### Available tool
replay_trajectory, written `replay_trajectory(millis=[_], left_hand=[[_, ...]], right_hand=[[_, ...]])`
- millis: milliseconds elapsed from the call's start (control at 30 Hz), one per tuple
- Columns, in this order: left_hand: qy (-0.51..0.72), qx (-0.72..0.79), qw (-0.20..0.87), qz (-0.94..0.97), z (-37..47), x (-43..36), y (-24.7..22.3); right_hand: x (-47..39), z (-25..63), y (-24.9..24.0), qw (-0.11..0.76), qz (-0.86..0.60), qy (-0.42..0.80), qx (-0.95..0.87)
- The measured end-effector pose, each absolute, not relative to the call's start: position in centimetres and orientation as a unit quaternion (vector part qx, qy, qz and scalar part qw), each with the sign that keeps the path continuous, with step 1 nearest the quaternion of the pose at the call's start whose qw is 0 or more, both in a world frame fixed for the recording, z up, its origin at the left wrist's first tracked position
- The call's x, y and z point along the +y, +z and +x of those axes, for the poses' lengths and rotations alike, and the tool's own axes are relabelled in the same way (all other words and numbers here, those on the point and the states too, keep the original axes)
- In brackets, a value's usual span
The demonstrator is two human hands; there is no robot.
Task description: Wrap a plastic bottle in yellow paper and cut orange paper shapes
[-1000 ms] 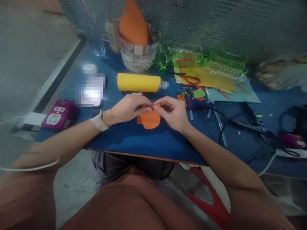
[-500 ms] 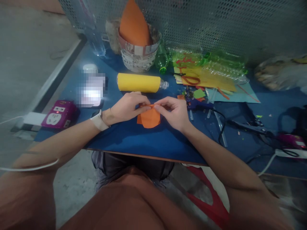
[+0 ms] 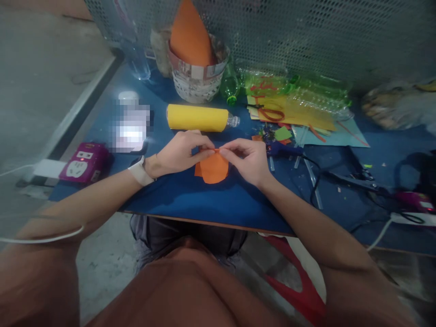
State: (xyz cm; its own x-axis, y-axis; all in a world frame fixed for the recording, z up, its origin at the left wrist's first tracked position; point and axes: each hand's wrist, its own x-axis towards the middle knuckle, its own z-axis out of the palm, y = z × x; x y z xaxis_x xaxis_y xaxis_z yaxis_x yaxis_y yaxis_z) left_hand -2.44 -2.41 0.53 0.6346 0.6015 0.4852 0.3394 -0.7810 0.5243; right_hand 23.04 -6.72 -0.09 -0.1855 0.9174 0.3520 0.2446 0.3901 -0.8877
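Between my two hands, just above the blue table, is a piece of orange paper (image 3: 214,168) with a rounded lower edge and a second layer showing behind it on the left. My left hand (image 3: 184,149) pinches its upper left edge between thumb and fingers. At the upper right edge my right hand (image 3: 247,159) pinches it too, the fingertips of both hands almost meeting. Beyond the hands lies a clear bottle wrapped in yellow paper (image 3: 197,118), on its side with its neck to the right.
A woven basket (image 3: 197,81) holding an orange paper cone stands at the back. On the right lie green plastic bottles (image 3: 320,97), yellow sheets (image 3: 306,112), a blue glue gun (image 3: 284,149) and its black cord. A purple power socket (image 3: 83,162) sits at left, near a phone.
Both hands keep their pinch on the orange paper with hardly any movement. Its lower edge has shifted very slightly down and to the right.
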Motion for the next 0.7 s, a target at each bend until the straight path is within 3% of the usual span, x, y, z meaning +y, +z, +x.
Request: replay_trajectory(millis=[700], left_hand=[[0.317, 0.235, 0.220, 0.892, -2.52, -2.45, 0.37]], right_hand=[[-7.03, 22.65, -0.11, 0.456, -0.412, 0.374, -0.695]])
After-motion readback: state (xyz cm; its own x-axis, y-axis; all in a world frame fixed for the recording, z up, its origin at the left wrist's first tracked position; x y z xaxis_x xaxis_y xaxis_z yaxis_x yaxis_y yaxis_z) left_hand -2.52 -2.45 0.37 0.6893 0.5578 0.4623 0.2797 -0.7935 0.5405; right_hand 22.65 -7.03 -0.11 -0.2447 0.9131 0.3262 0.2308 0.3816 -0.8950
